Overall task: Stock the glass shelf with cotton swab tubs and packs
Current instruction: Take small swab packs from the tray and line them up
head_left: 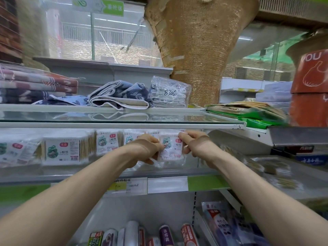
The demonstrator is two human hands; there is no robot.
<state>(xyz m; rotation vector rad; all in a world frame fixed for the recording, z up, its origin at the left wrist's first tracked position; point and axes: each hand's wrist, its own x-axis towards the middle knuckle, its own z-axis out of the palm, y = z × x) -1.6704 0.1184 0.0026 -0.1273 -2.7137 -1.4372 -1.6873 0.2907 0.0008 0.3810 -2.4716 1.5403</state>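
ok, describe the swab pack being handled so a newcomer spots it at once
Find the glass shelf carrying folded towels; the row of swab packs runs just beneath it. The pack is at the row's right end. Unlike its neighbours, it is gripped by both hands, left hand and right hand.

Far left lies a stack of folded striped blankets (35, 86). Just right of it sits a heap of blue and white towels (120, 96), then a plastic-wrapped bundle (168, 93) marked 8306. Behind the bundle rises a pillar (200, 50) covered in gold mesh. A green sign (106, 6) hangs far up on the left. To the right, flattened cardboard (245, 108) rests on green bags (257, 122), beside stacked orange boxes (310, 86). Nearer, a price tag (127, 186) and a blank label (167, 184) sit side by side above upright rolls (166, 235).
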